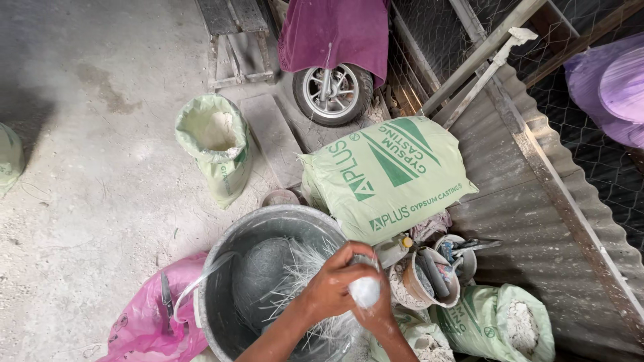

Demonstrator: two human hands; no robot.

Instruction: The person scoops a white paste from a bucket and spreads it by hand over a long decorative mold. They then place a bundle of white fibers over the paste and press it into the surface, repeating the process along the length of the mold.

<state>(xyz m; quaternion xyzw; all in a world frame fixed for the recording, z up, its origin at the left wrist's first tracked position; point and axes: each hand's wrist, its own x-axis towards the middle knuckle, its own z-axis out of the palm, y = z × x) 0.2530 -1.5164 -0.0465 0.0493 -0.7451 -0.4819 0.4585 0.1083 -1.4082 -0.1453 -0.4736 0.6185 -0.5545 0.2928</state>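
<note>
Gripping white lump (365,291) | left hand (333,285) fingers curled on it | right hand (379,315) cupping beneath | above metal tub (228,268)

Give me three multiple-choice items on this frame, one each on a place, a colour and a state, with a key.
1. Where do both hands work?
A. Over the grey metal tub
B. Over the corrugated sheet
C. Beside the wheel

2. What colour is the cloth draped above the wheel?
A. Yellow
B. Purple
C. Black

3. In what state is the pale green sack standing alone on the concrete floor?
A. Sealed flat
B. Open at the top, white powder showing
C. Tipped over and spilled

Key:
1 A: the left hand and right hand meet on a white lump above the grey metal tub, amid pale fibres.
2 B: the cloth over the wheel is purple.
3 B: the open sack stands upright, its mouth rolled back on white powder, unlike the closed sack lying beside the tub.
</note>
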